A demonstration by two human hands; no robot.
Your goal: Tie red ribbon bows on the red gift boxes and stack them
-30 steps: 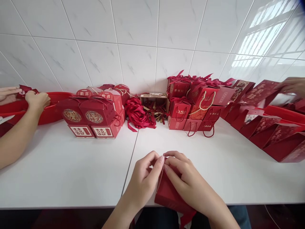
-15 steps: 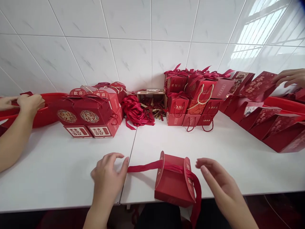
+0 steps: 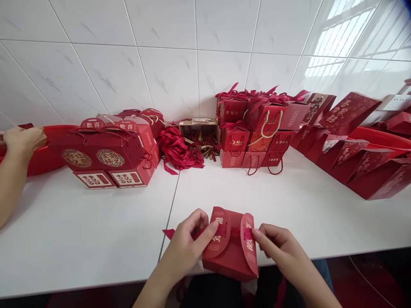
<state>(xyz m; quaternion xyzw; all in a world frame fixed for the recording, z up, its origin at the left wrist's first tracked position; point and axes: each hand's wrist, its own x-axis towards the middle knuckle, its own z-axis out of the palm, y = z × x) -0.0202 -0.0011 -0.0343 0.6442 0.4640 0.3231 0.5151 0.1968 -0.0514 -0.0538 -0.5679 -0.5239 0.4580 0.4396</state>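
Observation:
A small red gift box (image 3: 231,252) with two rounded top flaps stands at the near edge of the white table (image 3: 305,214). A red ribbon (image 3: 236,232) runs through slots in both flaps. My left hand (image 3: 188,244) is closed on the ribbon at the left flap, with a ribbon end (image 3: 168,233) sticking out to its left. My right hand (image 3: 278,248) pinches the ribbon at the right flap.
Stacks of red gift boxes (image 3: 112,154) (image 3: 257,132) stand along the tiled wall, with a heap of red ribbons (image 3: 178,149) and an open carton (image 3: 199,128) between them. Flat red bags (image 3: 362,162) line the right. Another person's hand (image 3: 22,141) holds a red tub (image 3: 48,149) at the left.
My hands were spread apart with the ribbon stretched out left; now both have closed in on the box's flaps and grip the ribbon. The hand at the far right has left view.

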